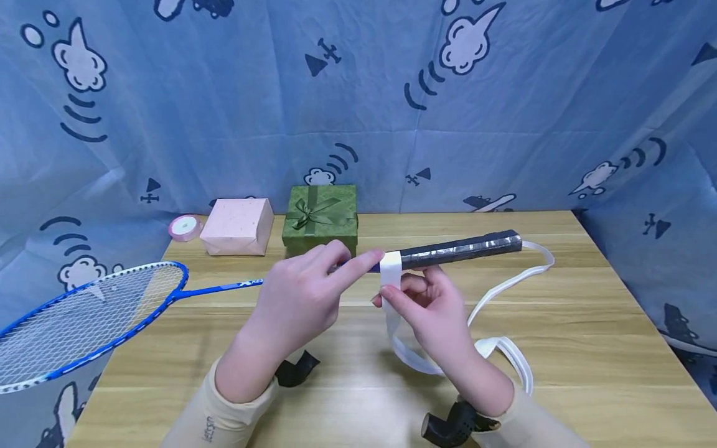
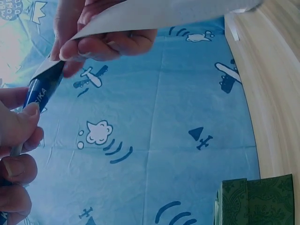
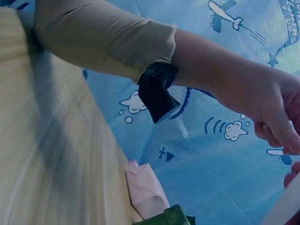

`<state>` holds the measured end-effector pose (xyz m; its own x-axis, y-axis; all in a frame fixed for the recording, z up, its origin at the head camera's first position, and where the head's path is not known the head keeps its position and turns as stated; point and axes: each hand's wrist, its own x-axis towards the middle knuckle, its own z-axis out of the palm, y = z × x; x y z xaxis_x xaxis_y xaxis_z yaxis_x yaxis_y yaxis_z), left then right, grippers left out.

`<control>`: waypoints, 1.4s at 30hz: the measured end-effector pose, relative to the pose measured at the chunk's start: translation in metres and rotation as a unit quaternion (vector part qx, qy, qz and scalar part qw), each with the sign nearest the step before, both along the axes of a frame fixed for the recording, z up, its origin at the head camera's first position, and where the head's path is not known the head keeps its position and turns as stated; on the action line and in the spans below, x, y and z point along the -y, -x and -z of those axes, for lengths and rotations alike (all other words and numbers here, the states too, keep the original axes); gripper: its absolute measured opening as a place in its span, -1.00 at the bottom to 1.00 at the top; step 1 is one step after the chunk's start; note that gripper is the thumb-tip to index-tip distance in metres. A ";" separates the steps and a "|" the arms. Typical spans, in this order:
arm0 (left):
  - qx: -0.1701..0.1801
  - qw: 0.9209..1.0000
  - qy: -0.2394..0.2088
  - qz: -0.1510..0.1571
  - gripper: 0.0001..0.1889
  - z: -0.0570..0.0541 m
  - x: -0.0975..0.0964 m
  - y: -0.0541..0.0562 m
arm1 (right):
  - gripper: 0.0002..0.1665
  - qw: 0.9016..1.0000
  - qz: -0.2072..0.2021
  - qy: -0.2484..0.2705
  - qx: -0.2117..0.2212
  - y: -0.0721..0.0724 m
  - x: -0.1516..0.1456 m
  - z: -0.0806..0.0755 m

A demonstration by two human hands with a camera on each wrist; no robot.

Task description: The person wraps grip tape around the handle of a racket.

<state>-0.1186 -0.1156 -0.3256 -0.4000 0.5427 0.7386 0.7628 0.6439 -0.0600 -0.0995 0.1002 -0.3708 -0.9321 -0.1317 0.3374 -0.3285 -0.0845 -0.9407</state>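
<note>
A blue-and-white badminton racket (image 1: 89, 311) is held aloft over the table, its head to the left and its dark handle (image 1: 465, 249) to the right. My left hand (image 1: 302, 295) grips it around the shaft and the blue cone (image 2: 43, 91) just below the handle. With thumb and fingers, my right hand (image 1: 434, 308) pinches a white grip tape (image 1: 390, 269) that lies across the handle's cone end. The tape's long tail loops down behind my right wrist, and one stretch rises to the handle's butt. In the right wrist view, the left hand (image 3: 276, 117) shows at the right edge.
Behind the racket on the wooden table (image 1: 588, 323) stand a green gift box (image 1: 322, 214) with a bow and a pink wrapped box (image 1: 235, 227). A small pink-rimmed roll (image 1: 185, 228) lies at the back left. Blue patterned cloth (image 1: 224, 93) hangs behind the table.
</note>
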 end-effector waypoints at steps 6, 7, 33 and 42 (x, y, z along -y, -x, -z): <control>0.022 1.000 -0.001 0.013 -0.33 -0.001 0.000 -0.001 | -0.52 1.000 -0.026 0.004 0.011 0.007 -0.007 -0.002; 0.025 1.000 0.000 0.013 -0.33 -0.001 0.000 -0.002 | -0.54 1.000 -0.026 0.001 0.011 0.008 -0.008 -0.002; 0.077 0.996 0.034 0.014 -0.66 0.001 -0.002 -0.003 | -0.73 0.986 -0.079 0.143 0.038 0.007 -0.001 0.004; -0.001 1.000 0.021 0.011 -0.72 0.002 -0.005 0.000 | -0.81 0.987 -0.039 0.147 0.061 0.003 0.005 0.005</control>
